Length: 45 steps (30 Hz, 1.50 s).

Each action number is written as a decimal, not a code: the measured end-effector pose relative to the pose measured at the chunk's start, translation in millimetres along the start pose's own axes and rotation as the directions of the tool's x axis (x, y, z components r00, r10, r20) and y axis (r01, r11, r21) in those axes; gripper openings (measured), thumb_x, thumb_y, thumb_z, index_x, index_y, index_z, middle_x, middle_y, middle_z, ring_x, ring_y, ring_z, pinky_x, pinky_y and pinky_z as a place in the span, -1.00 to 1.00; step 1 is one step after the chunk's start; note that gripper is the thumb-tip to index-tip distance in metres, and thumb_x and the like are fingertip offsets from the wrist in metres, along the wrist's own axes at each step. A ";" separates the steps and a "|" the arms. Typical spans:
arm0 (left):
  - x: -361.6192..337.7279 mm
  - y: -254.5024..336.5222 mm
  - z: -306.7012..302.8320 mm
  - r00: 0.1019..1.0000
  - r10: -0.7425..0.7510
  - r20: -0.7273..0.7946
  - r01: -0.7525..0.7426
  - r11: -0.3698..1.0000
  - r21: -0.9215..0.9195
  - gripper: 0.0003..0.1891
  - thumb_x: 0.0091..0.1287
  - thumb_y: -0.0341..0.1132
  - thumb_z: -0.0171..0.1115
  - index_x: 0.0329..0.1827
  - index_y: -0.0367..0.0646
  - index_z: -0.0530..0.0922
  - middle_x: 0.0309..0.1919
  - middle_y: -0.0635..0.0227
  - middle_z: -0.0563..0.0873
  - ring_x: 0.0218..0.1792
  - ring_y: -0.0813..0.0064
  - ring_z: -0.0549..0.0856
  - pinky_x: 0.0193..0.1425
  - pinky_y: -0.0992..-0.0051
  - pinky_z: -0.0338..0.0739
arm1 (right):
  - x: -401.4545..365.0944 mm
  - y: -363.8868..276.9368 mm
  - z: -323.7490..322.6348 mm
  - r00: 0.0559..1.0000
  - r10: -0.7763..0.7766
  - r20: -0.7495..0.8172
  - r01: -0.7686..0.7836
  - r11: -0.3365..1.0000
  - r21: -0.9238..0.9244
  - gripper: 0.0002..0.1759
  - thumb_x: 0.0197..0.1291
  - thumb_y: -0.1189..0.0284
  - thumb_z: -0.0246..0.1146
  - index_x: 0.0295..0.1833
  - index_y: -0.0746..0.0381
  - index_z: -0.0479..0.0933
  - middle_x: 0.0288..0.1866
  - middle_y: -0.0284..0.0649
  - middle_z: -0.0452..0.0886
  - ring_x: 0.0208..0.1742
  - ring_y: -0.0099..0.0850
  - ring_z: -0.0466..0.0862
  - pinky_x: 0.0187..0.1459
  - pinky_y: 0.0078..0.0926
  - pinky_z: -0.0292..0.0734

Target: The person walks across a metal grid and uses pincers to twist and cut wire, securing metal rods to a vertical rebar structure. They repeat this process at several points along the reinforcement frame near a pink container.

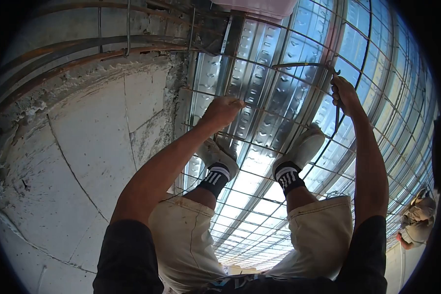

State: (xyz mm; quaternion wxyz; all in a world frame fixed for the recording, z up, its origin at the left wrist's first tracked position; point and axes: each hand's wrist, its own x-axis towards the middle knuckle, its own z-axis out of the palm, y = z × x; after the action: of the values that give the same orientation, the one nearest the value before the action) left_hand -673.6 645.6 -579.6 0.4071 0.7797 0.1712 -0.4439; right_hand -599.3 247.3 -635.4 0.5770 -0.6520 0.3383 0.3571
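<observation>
My left hand (224, 113) is closed in a pinch at a thin bar of the rusty steel mesh (267, 111). What lies between its fingertips is too small to make out. My right hand (345, 94), farther right, is wrapped round a dark hooked metal tool (337, 117). The tool's curved tip shows above the fist and a dark handle hangs below it. Close to the tip, a thin dark strip (301, 64) with a yellow mark stretches leftward. Both hands are above the shiny ribbed metal decking (252, 161).
My shoes (301, 144) stand among the mesh bars. A rough concrete wall (93, 142) rises at the left, with curved rusty rebars (73, 61) along its top. A pink object (259, 6) sits at the top edge. Another person (419, 215) is at the far right.
</observation>
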 end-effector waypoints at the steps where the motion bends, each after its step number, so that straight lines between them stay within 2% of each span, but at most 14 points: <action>1: 5.7 6.6 -0.7 0.996 -0.055 0.074 0.057 0.998 -0.025 -0.59 0.49 -0.06 0.13 0.12 -0.20 0.67 -0.63 0.53 0.47 -0.62 0.68 0.42 -0.51 0.48 0.35 | 5.9 -1.2 -10.4 1.000 -0.003 -0.030 0.000 0.994 -0.110 -0.69 0.47 0.16 0.07 -0.19 0.18 0.45 -0.50 -0.43 0.35 -0.59 -0.64 0.35 -0.61 -0.57 0.33; 3: 17.8 13.9 -1.1 0.993 0.034 0.112 -0.041 0.998 0.056 -0.57 0.48 -0.05 0.15 0.13 -0.24 0.66 -0.62 0.51 0.47 -0.64 0.67 0.43 -0.51 0.50 0.37 | 17.0 -8.7 -25.5 0.990 -0.005 -0.142 -0.055 0.906 -0.420 -0.68 0.44 0.19 0.10 -0.12 0.25 0.51 -0.44 -0.30 0.50 -0.50 -0.45 0.56 -0.50 -0.41 0.52; 6: 15.1 45.0 -8.3 0.982 0.080 0.171 -0.078 0.997 -0.017 -0.52 0.49 -0.01 0.15 0.19 -0.28 0.60 -0.61 0.48 0.51 -0.62 0.66 0.49 -0.47 0.53 0.43 | -14.1 -34.2 9.8 0.744 -0.654 -0.137 -0.054 0.146 -0.988 -0.66 0.32 0.28 0.20 0.05 0.30 0.56 -0.07 0.06 0.63 0.04 0.06 0.66 0.08 0.02 0.58; 8: 8.0 65.0 -13.2 0.976 0.095 0.194 -0.062 0.983 -0.173 -0.50 0.50 -0.01 0.15 0.23 -0.29 0.56 -0.57 0.46 0.56 -0.56 0.65 0.57 -0.41 0.55 0.53 | -5.8 -46.4 26.7 0.654 -0.751 0.094 0.382 0.221 -0.897 -0.61 0.32 0.25 0.24 0.12 0.29 0.56 -0.02 0.10 0.64 0.07 -0.01 0.66 0.11 -0.13 0.56; 9: 9.9 68.1 -10.8 0.975 0.142 0.171 -0.067 0.923 -0.379 -0.52 0.51 -0.02 0.16 0.22 -0.27 0.55 -0.53 0.44 0.58 -0.51 0.64 0.61 -0.35 0.55 0.57 | -16.3 -54.4 52.3 0.777 -0.624 0.083 0.474 0.493 -0.730 -0.53 0.35 0.17 0.21 0.16 0.33 0.54 -0.03 0.12 0.67 0.04 0.00 0.68 0.09 -0.20 0.55; 10: 15.5 69.6 -7.5 0.971 0.190 0.143 -0.077 0.820 -0.568 -0.54 0.51 -0.03 0.16 0.22 -0.26 0.54 -0.48 0.43 0.61 -0.46 0.62 0.65 -0.29 0.55 0.62 | -19.2 -62.8 72.7 0.796 -0.535 0.283 0.562 0.481 -0.673 -0.43 0.42 0.04 0.13 0.16 0.37 0.53 -0.04 0.10 0.70 0.05 -0.03 0.70 0.09 -0.21 0.54; 12: 28.8 69.9 -10.2 0.958 0.268 0.099 -0.073 0.565 -0.822 -0.64 0.50 -0.11 0.19 0.17 -0.18 0.55 -0.34 0.40 0.66 -0.29 0.57 0.73 -0.12 0.53 0.72 | -53.3 -69.6 123.9 0.877 -0.203 0.436 0.318 0.925 -0.208 -0.25 0.48 -0.14 -0.06 0.33 0.34 0.41 0.05 0.00 0.68 0.11 -0.15 0.69 0.17 -0.16 0.54; 13: 37.9 69.1 -15.1 0.952 0.301 0.051 -0.125 0.537 -0.834 -0.64 0.50 -0.11 0.19 0.17 -0.18 0.55 -0.34 0.40 0.66 -0.30 0.57 0.73 -0.13 0.55 0.72 | -59.3 -72.4 140.5 0.828 -0.179 0.531 0.306 0.939 -0.160 -0.29 0.50 -0.10 -0.07 0.38 0.32 0.35 0.06 -0.02 0.67 0.07 -0.19 0.71 0.15 -0.23 0.57; 14: 47.4 67.2 -19.5 0.945 0.327 0.008 -0.168 0.505 -0.846 -0.65 0.50 -0.11 0.20 0.16 -0.18 0.55 -0.34 0.40 0.66 -0.30 0.57 0.73 -0.15 0.56 0.71 | -52.5 -64.2 156.2 0.765 -0.266 0.586 0.316 0.948 0.018 -0.40 0.53 0.01 -0.01 0.30 0.33 0.43 -0.15 -0.16 0.66 -0.14 -0.36 0.71 -0.03 -0.35 0.61; 18: 61.5 68.0 -35.3 0.943 0.321 -0.093 -0.235 0.437 -0.868 -0.64 0.48 -0.10 0.22 0.15 -0.17 0.53 -0.31 0.42 0.64 -0.33 0.58 0.71 -0.20 0.57 0.72 | -53.0 -93.7 183.4 0.811 -0.376 0.448 0.514 0.824 -0.239 -0.64 0.50 0.28 0.09 0.14 0.34 0.55 -0.43 -0.38 0.47 -0.41 -0.59 0.42 -0.31 -0.44 0.43; 23: 43.5 50.5 -51.3 0.978 0.209 -0.024 -0.155 0.635 -0.757 -0.59 0.44 -0.06 0.27 0.18 -0.13 0.50 -0.17 0.43 0.60 -0.24 0.56 0.68 -0.16 0.47 0.67 | -20.2 -106.5 207.7 0.754 -0.555 0.352 0.654 0.687 -0.317 -0.70 0.45 0.34 0.13 0.14 0.25 0.59 -0.39 -0.33 0.54 -0.37 -0.56 0.48 -0.28 -0.46 0.45; 30: 53.8 -33.6 -77.0 0.838 -0.015 -0.545 -0.488 0.425 -0.762 -0.60 0.51 -0.17 0.16 0.35 -0.04 0.40 -0.12 0.41 0.63 -0.23 0.57 0.67 -0.19 0.44 0.62 | 20.7 -112.9 259.3 0.844 -0.414 0.340 0.491 0.852 -0.182 -0.67 0.47 0.32 0.14 0.21 0.24 0.54 -0.49 -0.44 0.38 -0.61 -0.63 0.27 -0.60 -0.59 0.21; 40: 52.0 -20.1 -105.5 0.767 -0.180 -0.616 -0.520 0.388 -0.761 -0.72 0.47 -0.15 0.23 0.11 -0.05 0.47 -0.19 0.43 0.61 -0.37 0.57 0.66 -0.31 0.49 0.60 | 49.9 -124.1 290.2 0.738 -0.242 0.631 0.457 0.866 -0.203 -0.66 0.52 0.27 0.07 0.25 0.16 0.55 -0.43 -0.38 0.46 -0.48 -0.59 0.41 -0.48 -0.53 0.38; 45: 44.5 -12.4 -109.6 0.786 -0.118 -0.607 -0.511 0.429 -0.745 -0.70 0.41 -0.14 0.32 0.06 -0.08 0.52 -0.27 0.45 0.61 -0.39 0.61 0.65 -0.35 0.55 0.59 | 75.1 -131.4 299.1 0.588 -0.432 0.683 0.767 0.565 -0.304 -0.64 0.50 0.22 0.08 0.22 0.16 0.57 -0.07 -0.21 0.64 -0.07 -0.42 0.60 0.03 -0.37 0.52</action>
State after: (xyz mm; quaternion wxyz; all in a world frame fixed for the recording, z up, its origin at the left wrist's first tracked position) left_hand -596.5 735.1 -592.5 0.7300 0.5594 0.3918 0.0253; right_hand -470.9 556.2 -656.3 0.5109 -0.7413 -0.2174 0.3772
